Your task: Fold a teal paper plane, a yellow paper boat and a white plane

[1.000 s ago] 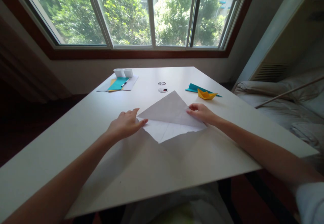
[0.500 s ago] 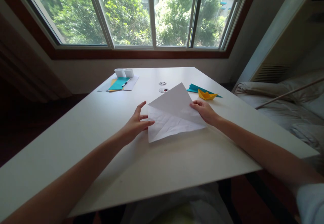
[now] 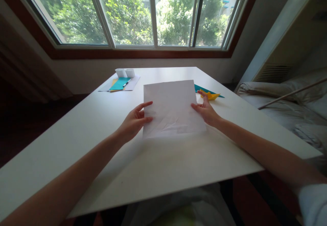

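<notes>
A white sheet of paper [image 3: 170,108], creased near its lower edge, is held up between my hands above the table. On its left edge, my left hand [image 3: 133,121] grips with thumb and index finger lying over the front. My right hand [image 3: 207,110] pinches the right edge, its thumb in front and a finger raised. Just behind that hand sits a yellow paper boat [image 3: 213,96], partly covered by the finger. A folded teal paper [image 3: 200,89] lies beside the boat, its left end hidden by the sheet.
At the table's far left, teal paper [image 3: 120,83], yellow paper [image 3: 112,86] and white sheets [image 3: 104,87] lie stacked with a pen [image 3: 125,84] on top. Two small white containers [image 3: 125,73] stand behind them. The white table [image 3: 122,185] ends near my body.
The paper, earlier showing a slanted layer with a raised corner, now appears squared between my hands. My left hand's index finger has come down onto its front.
</notes>
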The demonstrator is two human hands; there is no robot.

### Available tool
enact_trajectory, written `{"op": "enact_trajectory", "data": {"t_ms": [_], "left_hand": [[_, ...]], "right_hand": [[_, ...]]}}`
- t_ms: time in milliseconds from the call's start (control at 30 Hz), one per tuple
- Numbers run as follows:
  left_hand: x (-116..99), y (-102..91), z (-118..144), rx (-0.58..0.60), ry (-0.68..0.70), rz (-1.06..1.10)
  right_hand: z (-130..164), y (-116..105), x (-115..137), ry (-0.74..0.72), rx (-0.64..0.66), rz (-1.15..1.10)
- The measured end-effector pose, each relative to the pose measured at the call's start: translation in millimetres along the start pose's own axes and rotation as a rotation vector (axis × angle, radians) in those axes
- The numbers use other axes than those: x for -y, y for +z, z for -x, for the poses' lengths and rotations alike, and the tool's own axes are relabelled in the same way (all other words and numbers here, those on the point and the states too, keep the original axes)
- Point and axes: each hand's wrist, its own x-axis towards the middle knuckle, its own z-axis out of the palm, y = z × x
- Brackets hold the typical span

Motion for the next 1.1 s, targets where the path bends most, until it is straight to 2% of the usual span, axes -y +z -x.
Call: {"op": "enact_trajectory", "data": {"t_ms": [100, 233, 367, 467, 633, 767, 967, 1100], "left_hand": [[-1.3, 0.6, 0.8, -0.007, -0.069, -0.039], [-1.0, 2.5, 0.5, -0.039, -0.133, -0.076], [0.9, 2.8, -0.9, -0.008, -0.181, -0.107], [2.2, 0.1, -2.3, -0.033, -0.162, -0.088], [1.9, -2.5, -3.5, -0.122, -0.143, -0.019], [1.1, 0.1, -2.7, -0.160, -0.145, -0.001], [2.7, 2.6, -0.8, -0.026, -0.152, -0.064], [3.4, -0.6, -1.9, -0.008, -0.161, -0.112]], "right_hand": [[3.5, 0.8, 2.0, -0.066, 0.058, 0.040], [5.6, -0.3, 4.4, -0.060, 0.155, 0.094], [5.5, -1.1, 4.9, -0.073, 0.194, 0.139], [3.0, -1.3, 2.5, -0.068, 0.183, 0.173], [-0.2, -0.6, -1.8, 0.076, 0.164, 0.064], [2.8, 1.3, 2.1, 0.106, 0.123, 0.052], [9.8, 4.6, 7.2, 0.163, 0.322, 0.169], [6.6, 1.3, 4.7, 0.168, 0.323, 0.182]]}}
